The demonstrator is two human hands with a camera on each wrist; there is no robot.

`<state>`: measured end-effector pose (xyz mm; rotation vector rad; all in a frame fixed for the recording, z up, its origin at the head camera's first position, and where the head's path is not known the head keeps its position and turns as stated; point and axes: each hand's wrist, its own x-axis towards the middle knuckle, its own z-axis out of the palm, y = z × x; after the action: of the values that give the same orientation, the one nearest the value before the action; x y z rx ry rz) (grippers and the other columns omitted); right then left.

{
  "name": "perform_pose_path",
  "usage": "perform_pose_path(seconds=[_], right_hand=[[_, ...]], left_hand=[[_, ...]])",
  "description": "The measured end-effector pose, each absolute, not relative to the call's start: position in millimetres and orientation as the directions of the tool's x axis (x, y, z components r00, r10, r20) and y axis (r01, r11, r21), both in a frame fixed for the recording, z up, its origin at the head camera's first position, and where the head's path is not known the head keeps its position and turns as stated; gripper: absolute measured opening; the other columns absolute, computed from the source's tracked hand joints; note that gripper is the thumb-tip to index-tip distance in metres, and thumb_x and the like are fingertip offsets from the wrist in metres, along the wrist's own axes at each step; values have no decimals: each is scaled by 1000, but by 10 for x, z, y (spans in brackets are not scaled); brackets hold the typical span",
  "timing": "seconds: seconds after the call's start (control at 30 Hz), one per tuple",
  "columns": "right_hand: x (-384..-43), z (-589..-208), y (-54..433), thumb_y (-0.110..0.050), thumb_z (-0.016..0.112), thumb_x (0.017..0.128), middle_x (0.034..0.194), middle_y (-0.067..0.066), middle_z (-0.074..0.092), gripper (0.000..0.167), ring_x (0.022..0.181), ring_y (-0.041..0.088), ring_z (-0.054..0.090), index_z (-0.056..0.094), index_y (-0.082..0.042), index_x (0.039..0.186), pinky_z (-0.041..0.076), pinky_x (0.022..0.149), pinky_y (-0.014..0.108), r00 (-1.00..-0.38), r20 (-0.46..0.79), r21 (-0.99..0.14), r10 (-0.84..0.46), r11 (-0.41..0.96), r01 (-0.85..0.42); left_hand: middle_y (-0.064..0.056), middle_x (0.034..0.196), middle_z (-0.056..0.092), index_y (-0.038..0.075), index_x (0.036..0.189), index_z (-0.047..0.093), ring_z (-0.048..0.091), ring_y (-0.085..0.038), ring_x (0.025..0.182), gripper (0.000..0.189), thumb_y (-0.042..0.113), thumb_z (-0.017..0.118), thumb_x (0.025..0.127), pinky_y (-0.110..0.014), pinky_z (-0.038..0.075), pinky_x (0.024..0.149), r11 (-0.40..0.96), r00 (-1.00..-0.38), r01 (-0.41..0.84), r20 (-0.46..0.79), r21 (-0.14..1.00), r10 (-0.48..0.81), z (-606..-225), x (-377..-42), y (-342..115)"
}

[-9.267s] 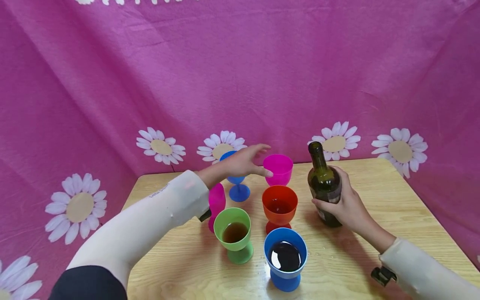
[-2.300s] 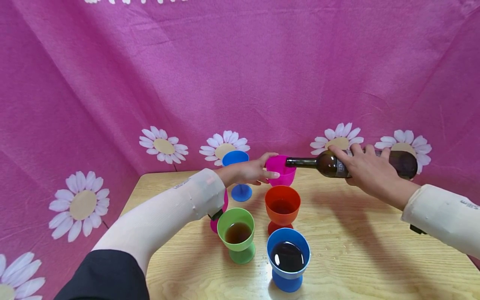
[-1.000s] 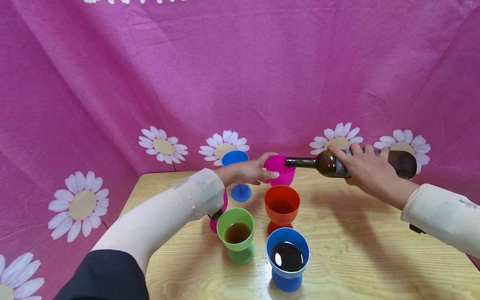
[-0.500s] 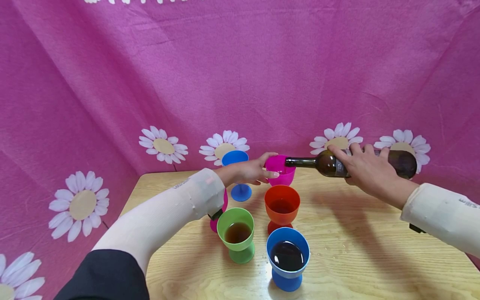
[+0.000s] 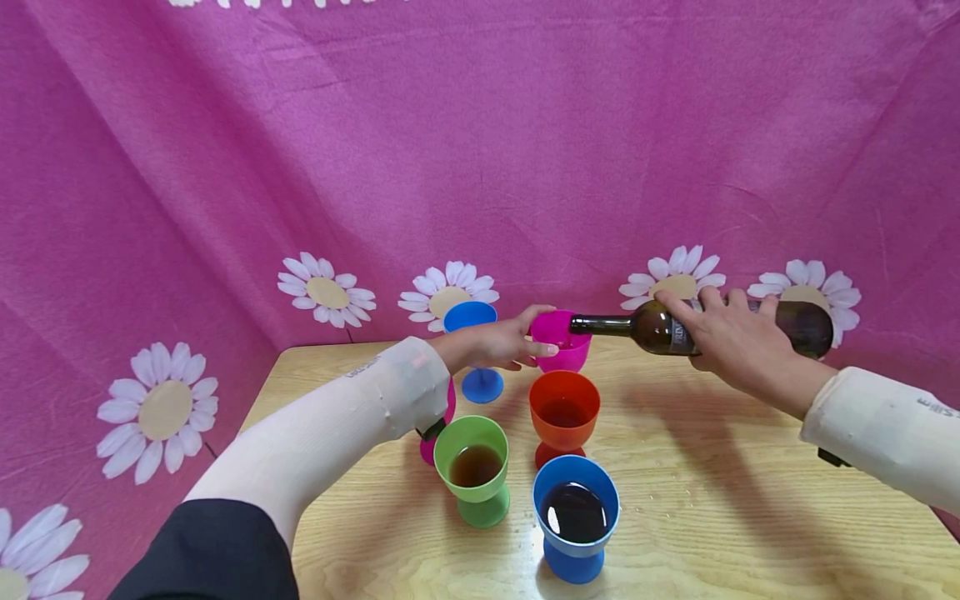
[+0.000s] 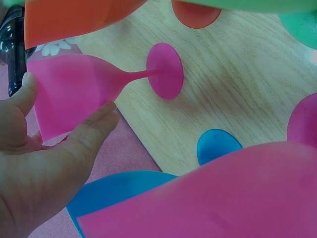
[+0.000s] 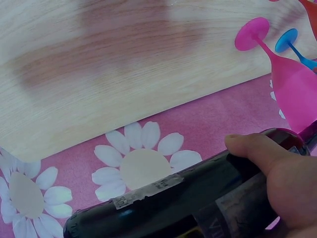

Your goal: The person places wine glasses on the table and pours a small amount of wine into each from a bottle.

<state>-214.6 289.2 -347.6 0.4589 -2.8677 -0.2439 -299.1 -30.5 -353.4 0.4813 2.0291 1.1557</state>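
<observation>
My left hand (image 5: 501, 340) holds the bowl of the far pink goblet (image 5: 564, 360), thumb on the near side. In the left wrist view the upright goblet's thin stem and round foot (image 6: 165, 72) show, the foot on the table. My right hand (image 5: 738, 342) grips a dark wine bottle (image 5: 654, 330) from above, around its body. The bottle lies nearly level in the air, its mouth just inside the goblet's rim. Over the table edge in the right wrist view, the bottle body (image 7: 148, 210) shows with its label partly covered by the hand.
Nearer me stand a red goblet (image 5: 564, 433), a green goblet (image 5: 482, 504) and a blue goblet (image 5: 576, 567), each with dark liquid. Behind my left forearm are another blue goblet (image 5: 471, 313) and a mostly hidden pink goblet (image 5: 429, 452). A pink flowered cloth (image 5: 480, 167) hangs behind.
Since the oldest frame, the bottle has gone from upright at the right to nearly level at the pink goblet's rim, and my left hand has taken hold of that goblet. Lately both hands stay still.
</observation>
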Motion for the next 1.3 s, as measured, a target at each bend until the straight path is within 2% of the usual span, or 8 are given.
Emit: perform_pose_path(seconds=[1.3], right_hand=[[-2127, -3458, 2888, -23, 96, 71, 115, 32, 55, 101, 99, 56, 56, 37, -23, 154, 35, 84, 90, -919, 204, 213, -337, 932, -294]], left_hand=[[-16, 163, 31, 33, 164, 13, 51, -41, 138, 79, 28, 64, 103, -55, 39, 117, 525, -655, -36, -417, 850, 630, -3524, -2989, -311]])
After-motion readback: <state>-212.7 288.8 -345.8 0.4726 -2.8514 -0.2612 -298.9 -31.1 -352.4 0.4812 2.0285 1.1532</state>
